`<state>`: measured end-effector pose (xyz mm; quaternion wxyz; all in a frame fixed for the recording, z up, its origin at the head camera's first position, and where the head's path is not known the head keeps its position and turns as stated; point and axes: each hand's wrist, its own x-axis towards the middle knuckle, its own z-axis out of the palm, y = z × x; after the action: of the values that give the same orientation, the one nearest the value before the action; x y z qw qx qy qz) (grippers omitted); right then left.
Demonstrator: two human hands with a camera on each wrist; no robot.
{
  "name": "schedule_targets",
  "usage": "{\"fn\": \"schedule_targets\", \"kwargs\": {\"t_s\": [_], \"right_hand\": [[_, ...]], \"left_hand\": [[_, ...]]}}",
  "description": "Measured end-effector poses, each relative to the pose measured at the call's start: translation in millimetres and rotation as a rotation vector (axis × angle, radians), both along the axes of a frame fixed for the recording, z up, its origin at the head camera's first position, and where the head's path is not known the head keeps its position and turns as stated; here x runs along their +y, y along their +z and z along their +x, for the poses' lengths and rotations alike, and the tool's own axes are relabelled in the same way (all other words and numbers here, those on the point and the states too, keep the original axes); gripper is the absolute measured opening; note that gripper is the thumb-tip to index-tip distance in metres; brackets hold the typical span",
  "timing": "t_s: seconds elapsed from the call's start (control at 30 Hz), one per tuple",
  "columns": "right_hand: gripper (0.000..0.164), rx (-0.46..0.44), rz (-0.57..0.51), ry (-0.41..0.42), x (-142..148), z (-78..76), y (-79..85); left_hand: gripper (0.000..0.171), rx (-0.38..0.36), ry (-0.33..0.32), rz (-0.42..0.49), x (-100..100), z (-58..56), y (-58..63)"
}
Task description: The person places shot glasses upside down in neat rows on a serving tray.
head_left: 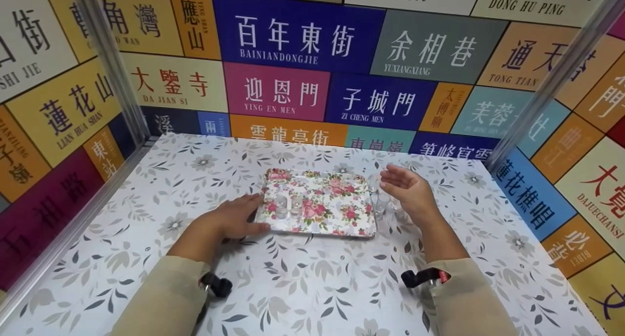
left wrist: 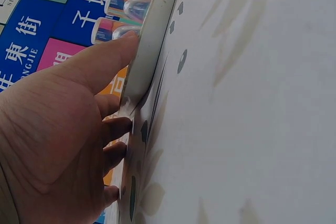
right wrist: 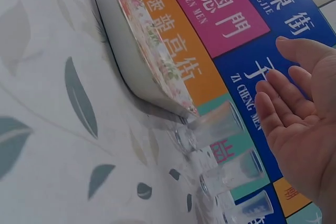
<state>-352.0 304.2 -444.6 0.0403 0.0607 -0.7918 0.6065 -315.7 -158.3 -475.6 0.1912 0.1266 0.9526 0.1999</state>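
Observation:
A white tray with a pink floral print (head_left: 337, 211) lies on the table. Two small clear glasses (head_left: 289, 205) stand on its left part. My left hand (head_left: 237, 216) is at the tray's left end; in the left wrist view its thumb (left wrist: 113, 59) touches the rim, with the other fingers loosely bent beside it. To the right of the tray stand several more small clear glasses (right wrist: 231, 171). Above and beside them my right hand (head_left: 410, 192) is raised with relaxed fingers, holding nothing. The right wrist view shows it apart from the glasses.
The table (head_left: 293, 287) wears a white cloth with a grey leaf print. Colourful panels with place names (head_left: 298, 33) wall in its back and sides, with clear corner posts (head_left: 114, 67). A black wrist strap mount (head_left: 217, 284) sits at the left cuff.

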Motion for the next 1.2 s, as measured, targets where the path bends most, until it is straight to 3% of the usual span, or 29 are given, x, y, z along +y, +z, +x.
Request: {"fn": "schedule_targets", "kwargs": {"t_s": [0.4, 0.83, 1.2], "right_hand": [[0.064, 0.027, -0.071, -0.126, 31.5, -3.7, 2.6], [0.061, -0.101, -0.106, -0.307, 59.4, -12.5, -3.3], [0.063, -0.124, -0.104, -0.395, 75.4, -17.4, -12.9]], "left_hand": [[0.107, -0.005, -0.009, 0.012, -1.3, 0.0, 0.0], [0.106, -0.002, 0.007, 0.017, -1.7, 0.9, -0.6], [0.105, 0.021, -0.023, 0.027, -2.5, 0.4, -0.9]]}}
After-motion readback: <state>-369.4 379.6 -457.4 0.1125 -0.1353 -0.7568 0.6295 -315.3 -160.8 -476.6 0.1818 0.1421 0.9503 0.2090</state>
